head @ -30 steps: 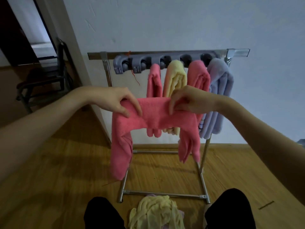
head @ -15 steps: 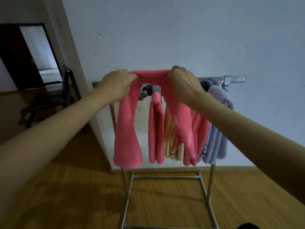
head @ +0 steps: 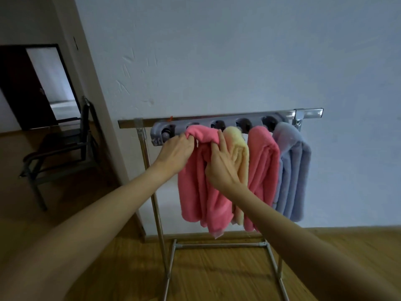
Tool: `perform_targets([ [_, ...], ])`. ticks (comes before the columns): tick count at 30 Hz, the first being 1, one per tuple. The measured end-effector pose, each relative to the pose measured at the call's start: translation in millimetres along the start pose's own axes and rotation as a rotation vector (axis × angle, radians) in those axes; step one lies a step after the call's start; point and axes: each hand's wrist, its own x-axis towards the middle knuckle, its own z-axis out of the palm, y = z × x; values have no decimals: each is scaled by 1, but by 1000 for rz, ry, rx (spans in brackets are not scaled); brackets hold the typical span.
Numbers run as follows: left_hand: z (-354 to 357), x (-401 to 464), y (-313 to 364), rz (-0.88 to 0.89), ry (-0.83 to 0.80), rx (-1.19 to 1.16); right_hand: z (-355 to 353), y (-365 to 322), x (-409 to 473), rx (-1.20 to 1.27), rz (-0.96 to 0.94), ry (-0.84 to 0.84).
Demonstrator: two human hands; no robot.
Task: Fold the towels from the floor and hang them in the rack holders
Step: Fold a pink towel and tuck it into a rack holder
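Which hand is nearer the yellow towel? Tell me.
Right. The right hand lies against the yellow towel, overlapping its left edge; the left hand is further left, gripping the pink towel.

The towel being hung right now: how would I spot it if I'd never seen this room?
Find the metal rack against the pale wall, with its row of hanging towels. The pink towel is the leftmost one there. Unlike the yellow towel beside it, both hands, left hand and right hand, are on it.
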Motion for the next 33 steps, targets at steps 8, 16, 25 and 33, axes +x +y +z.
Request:
perform_targets([
  [8,43,-21,3,173,35,-119,8,39,-6,316,-70,-14],
  [16,88,-62,25,112,102,-471,9,46,-3,576,60,-37],
  [25,127,-74,11,-266,29,-425,16,60,-3,230,-92,-37],
  [33,137,-73,34,-93,-145,-945,14,67,-2,197,-94,-70],
])
